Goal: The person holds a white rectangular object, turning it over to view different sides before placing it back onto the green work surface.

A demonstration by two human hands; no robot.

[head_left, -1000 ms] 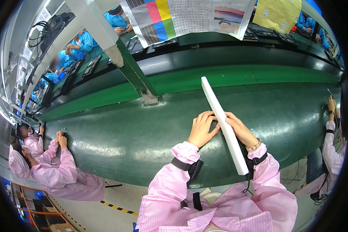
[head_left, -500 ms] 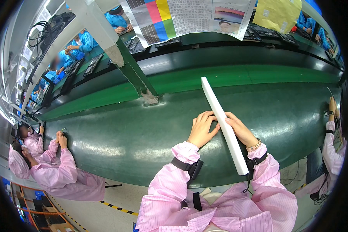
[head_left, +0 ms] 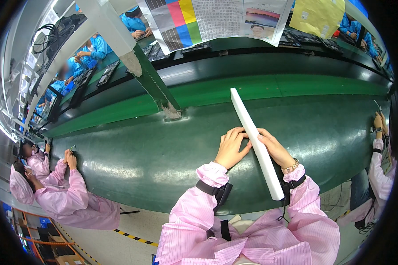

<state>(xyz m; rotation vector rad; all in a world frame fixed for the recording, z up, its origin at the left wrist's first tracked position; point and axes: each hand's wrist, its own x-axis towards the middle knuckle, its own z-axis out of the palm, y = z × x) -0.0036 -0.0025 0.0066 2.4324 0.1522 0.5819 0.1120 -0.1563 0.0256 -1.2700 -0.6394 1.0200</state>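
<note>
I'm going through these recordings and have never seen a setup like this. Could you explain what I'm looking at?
There is no machine here: a person works with two bare hands, seen from a camera on their own head. It looks down through a wide fisheye lens, so straight edges bend.

The left hand and right hand are on either side of a long white bar slanting over a dark green table. Whether they grip or merely steady it, I can't tell, nor whether the bar rests on the table.

A post stands beyond. The person in pink at the left is a co-worker.
</note>
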